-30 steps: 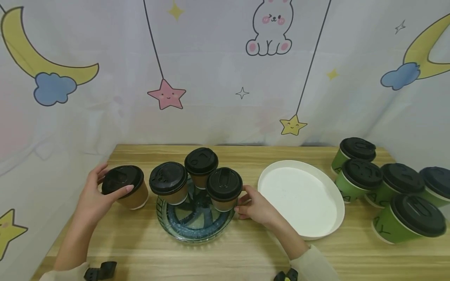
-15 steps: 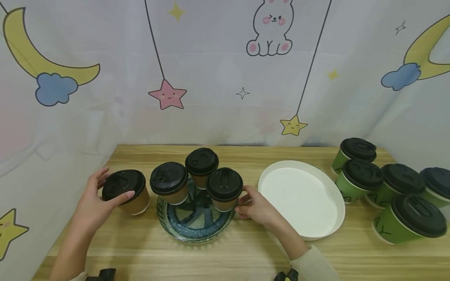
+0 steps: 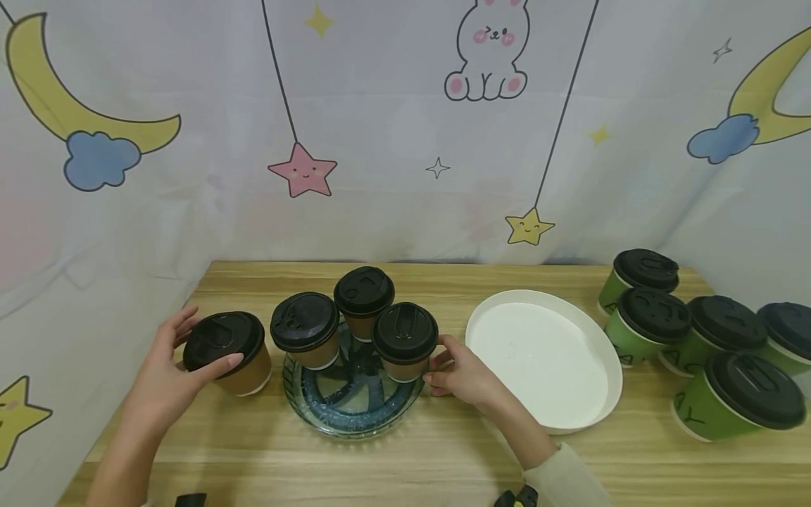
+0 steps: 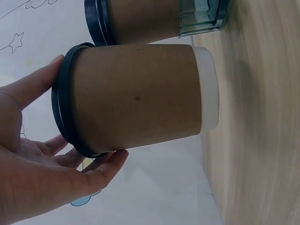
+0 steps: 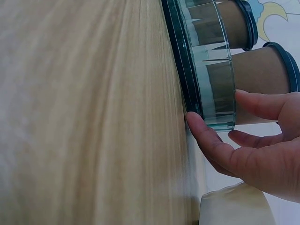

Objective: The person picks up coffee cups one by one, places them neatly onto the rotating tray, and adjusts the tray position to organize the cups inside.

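My left hand [image 3: 166,377] grips a brown paper coffee cup [image 4: 136,96] by its black lid, thumb on one side and fingers on the other. This cup is left of a clear glass dish [image 3: 351,426], apart from it, its white base close over the wood. Three more brown cups with black lids stand in the dish: a left one [image 3: 305,331], a back one [image 3: 363,299] and a right one [image 3: 405,341]. My right hand [image 3: 465,373] holds the dish's right edge beside the right cup, with fingertips at its rim and base in the right wrist view.
A round white tray [image 3: 545,359] lies right of the dish, behind my right forearm. Several green cups with black lids, one of them the front cup [image 3: 709,405], stand at the table's right end. A printed cloth [image 3: 393,141] hangs behind the wooden table [image 3: 304,479].
My left hand and its cup have come slightly toward me and a little to the right. The right hand, the dish and the other cups keep their places.
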Demonstrator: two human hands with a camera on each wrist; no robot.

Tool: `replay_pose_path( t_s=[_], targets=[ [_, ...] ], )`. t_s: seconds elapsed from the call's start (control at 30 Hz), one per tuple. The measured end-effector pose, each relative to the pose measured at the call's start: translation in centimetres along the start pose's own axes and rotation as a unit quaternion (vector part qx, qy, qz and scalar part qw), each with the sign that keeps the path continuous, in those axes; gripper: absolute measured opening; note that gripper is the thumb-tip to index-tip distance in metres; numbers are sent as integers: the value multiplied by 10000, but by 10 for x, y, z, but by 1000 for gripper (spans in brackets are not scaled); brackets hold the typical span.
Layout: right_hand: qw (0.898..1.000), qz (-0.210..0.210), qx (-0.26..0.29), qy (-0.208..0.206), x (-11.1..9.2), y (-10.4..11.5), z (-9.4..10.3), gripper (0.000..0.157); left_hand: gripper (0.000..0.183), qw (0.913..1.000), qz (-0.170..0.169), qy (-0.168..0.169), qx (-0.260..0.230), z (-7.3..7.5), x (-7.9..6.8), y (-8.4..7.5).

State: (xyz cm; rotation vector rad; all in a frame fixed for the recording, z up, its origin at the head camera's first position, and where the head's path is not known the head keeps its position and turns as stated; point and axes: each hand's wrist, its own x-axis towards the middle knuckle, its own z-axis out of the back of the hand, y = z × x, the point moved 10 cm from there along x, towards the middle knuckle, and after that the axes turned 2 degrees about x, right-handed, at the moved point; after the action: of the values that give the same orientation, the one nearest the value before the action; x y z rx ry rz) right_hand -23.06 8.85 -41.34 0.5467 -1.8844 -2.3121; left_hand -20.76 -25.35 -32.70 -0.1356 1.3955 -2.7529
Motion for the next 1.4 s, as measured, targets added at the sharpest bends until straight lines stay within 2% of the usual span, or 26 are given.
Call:
replay_pose_path(
  t_s=[0.2, 0.9, 1.4],
  targets=[
    [10000, -10, 11, -4, 0, 0, 0, 55, 97, 9998, -21, 33, 169, -1, -4, -4],
    [10000, -38, 3, 66, 1, -3, -1, 54, 94, 9981, -580, 39, 225, -4, -16, -23],
    [9999, -85, -17, 61, 2, -6, 0, 52, 96, 9977, -647, 60, 190, -1, -23, -27]
  ],
)
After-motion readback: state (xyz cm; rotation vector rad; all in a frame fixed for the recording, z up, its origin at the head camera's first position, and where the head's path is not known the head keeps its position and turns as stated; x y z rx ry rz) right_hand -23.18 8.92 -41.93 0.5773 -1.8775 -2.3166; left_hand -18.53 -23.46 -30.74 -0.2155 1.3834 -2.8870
